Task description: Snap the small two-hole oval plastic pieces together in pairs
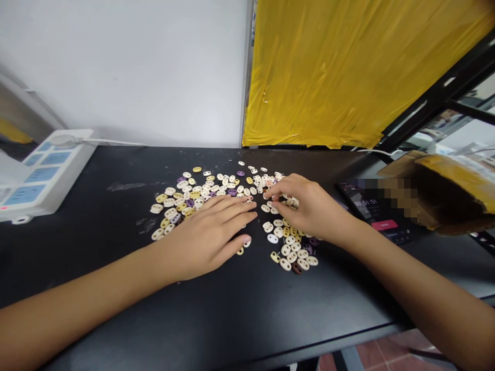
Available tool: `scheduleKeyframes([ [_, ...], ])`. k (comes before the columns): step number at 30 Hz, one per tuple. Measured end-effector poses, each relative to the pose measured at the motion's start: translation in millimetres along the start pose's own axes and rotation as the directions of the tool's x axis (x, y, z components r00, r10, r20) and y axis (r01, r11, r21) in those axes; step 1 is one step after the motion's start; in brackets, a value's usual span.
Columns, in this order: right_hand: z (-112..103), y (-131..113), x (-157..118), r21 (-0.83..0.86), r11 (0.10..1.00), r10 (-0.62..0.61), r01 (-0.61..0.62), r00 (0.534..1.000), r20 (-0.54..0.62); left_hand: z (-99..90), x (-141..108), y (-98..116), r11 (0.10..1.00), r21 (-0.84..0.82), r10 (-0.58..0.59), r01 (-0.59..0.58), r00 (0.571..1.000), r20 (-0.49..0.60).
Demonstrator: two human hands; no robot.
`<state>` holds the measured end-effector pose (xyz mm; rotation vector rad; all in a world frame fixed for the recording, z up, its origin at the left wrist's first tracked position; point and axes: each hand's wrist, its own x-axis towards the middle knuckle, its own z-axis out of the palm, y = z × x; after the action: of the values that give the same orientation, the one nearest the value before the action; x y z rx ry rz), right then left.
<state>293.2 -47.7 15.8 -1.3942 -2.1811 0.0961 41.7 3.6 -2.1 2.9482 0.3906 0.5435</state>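
Observation:
Many small oval pieces with two holes, like buttons or cord toggles, lie in two loose groups on the black table. The left group mixes cream, yellow and purple ones. My left hand rests palm down over its near side, fingers stretched out, hiding some pieces. The right group holds cream, yellow, purple and brown ones. Over its far part, my right hand is curled, with thumb and fingertips close together among the pieces. Whatever is between those fingertips is too small to make out.
A white power strip with blue sockets stands at the left. On the right lie a phone showing a timer and an open cardboard box with yellow tape. A white panel and yellow sheeting rise behind the black table.

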Motion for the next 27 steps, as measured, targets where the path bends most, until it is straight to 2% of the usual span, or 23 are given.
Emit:
scheduleKeyframes([
  [4, 2, 1, 1, -0.001, 1.0, -0.023, 0.023, 1.0, 0.01, 1.4, 0, -1, 1.0, -0.007, 0.008, -0.008, 1.0, 0.002],
  [11, 4, -6, 2, 0.007, 0.998, -0.057, 0.057, 0.99, 0.132, 3.5, 0, 1, 1.0, 0.01, 0.016, -0.015, 0.999, -0.031],
  [14, 7, -6, 2, 0.042, 0.995, -0.091, 0.085, 0.985, 0.15, 3.2, 0, 2, 1.0, -0.002, 0.02, -0.02, 0.999, -0.038],
  [21, 13, -4, 1, 0.083, 0.985, -0.159, 0.15, 0.981, 0.107, 2.1, 1, 1, 1.0, -0.001, 0.016, -0.016, 0.999, -0.037],
  [27, 15, -1, 1, 0.121, 0.979, -0.168, 0.161, 0.984, 0.052, 3.4, 1, 1, 0.999, 0.033, 0.02, -0.018, 0.999, -0.046],
])
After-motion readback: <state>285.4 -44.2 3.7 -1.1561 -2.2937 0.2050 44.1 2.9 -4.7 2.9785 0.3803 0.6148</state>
